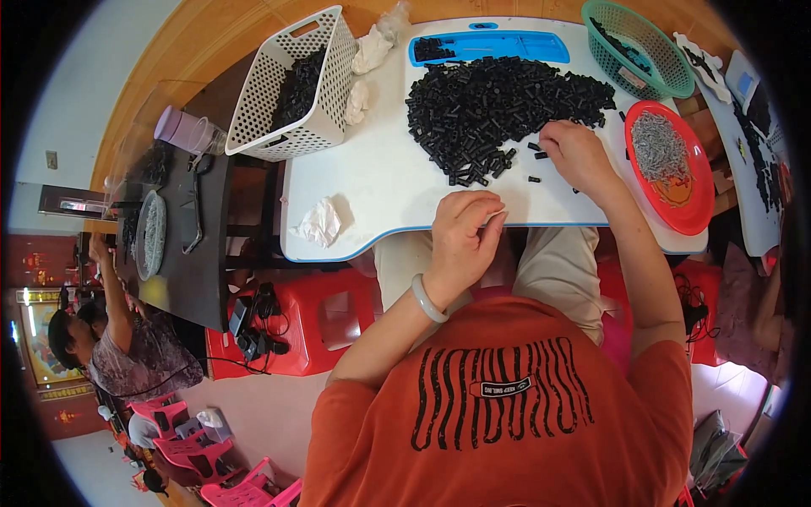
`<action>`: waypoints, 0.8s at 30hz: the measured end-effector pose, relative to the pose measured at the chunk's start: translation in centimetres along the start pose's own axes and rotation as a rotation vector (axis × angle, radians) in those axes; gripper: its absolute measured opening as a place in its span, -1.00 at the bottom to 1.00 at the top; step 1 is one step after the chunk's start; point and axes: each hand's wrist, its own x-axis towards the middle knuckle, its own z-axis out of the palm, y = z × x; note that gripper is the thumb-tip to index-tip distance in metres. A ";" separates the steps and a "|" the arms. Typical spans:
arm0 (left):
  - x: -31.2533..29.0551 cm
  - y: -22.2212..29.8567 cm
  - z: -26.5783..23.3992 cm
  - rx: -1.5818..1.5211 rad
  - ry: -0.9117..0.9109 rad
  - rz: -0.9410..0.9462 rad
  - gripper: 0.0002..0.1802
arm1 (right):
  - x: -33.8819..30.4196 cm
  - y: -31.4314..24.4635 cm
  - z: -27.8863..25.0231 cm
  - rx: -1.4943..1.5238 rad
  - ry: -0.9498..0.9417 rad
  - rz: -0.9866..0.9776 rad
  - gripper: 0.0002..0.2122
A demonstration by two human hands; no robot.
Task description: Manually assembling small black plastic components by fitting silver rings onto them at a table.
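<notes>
A large heap of small black cylindrical plastic pieces point(498, 106) covers the middle of the white table point(380, 182). My right hand point(579, 156) is at the heap's right edge, its fingers bent down and closed at the tips; whatever they pinch is hidden. A few loose black pieces point(534, 179) lie beside those fingers. Closer to me, my left hand point(463, 241) hovers over the table's front edge with thumb and fingers drawn together. What lies between them is too small to make out. Right of my right hand stands a red plate point(688, 207) with a pile of small silvery metal parts point(659, 145).
A white perforated basket point(325, 127) of black parts stands at the left, crumpled tissue point(319, 223) in front. At the back are a blue tray point(528, 46) and a green basket point(676, 80). Another person point(127, 355) works at a dark side table point(198, 262).
</notes>
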 end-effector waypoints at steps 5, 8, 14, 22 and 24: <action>0.5 0.5 0.7 -0.012 -0.006 0.044 -0.89 | 0.0 -0.9 -0.7 0.042 -0.009 0.018 -0.89; 0.1 0.6 0.8 -0.005 -0.034 0.036 -0.89 | 0.1 -1.1 -0.7 0.014 -0.063 -0.009 -0.90; -0.2 0.3 1.1 -0.016 -0.044 0.001 -0.90 | 1.1 -1.4 -0.4 -0.045 -0.172 -0.045 -0.91; 0.4 0.2 1.7 0.019 -0.033 0.075 -0.88 | 1.9 -1.5 0.7 -0.110 -0.139 -0.097 -0.93; 0.8 0.2 1.8 0.011 -0.034 0.048 -0.87 | 1.7 -1.1 1.1 -0.029 -0.120 -0.078 -0.93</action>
